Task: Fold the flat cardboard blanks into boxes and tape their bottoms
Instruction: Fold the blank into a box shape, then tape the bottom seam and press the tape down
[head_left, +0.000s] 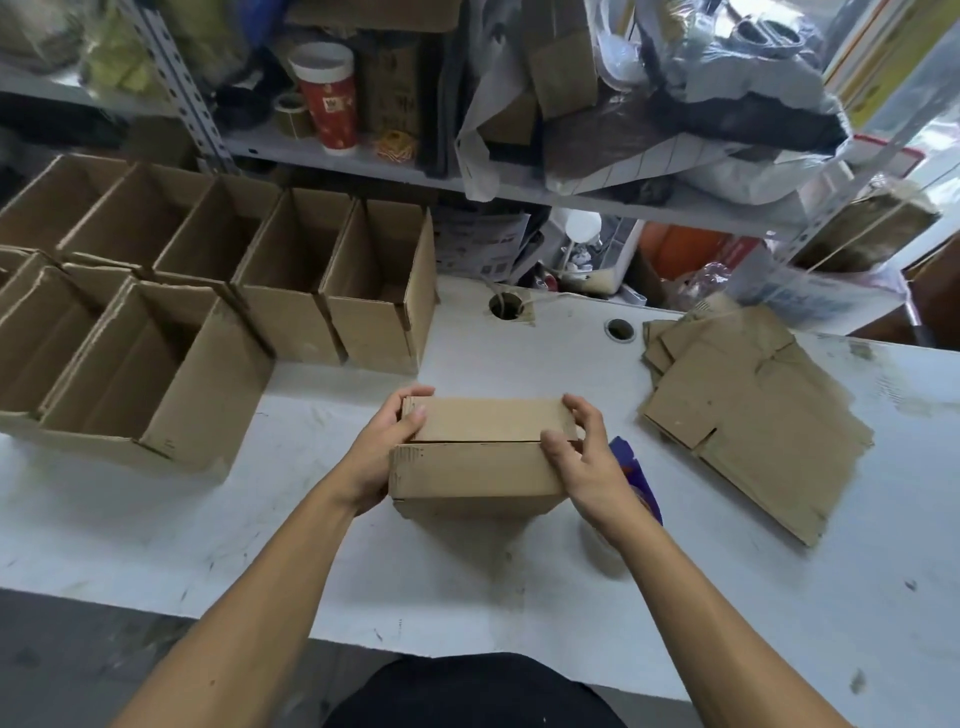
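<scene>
The small cardboard box (480, 457) is held over the near middle of the counter (311, 519). It is gripped at both ends by the left hand (387, 452) and right hand (584, 462), fingers curled over the folded flaps. It looks light, stiff and easily dented, so the ends are best held.

A packing workroom: folded cartons (208, 291) lined on a scuffed white table (467, 582), cluttered metal shelving (363, 161) behind.

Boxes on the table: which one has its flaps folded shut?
The box gripped between the left hand and right hand, front centre. Its flaps meet along a seam on top; the finished boxes ranked at left all stand open-topped.
</scene>
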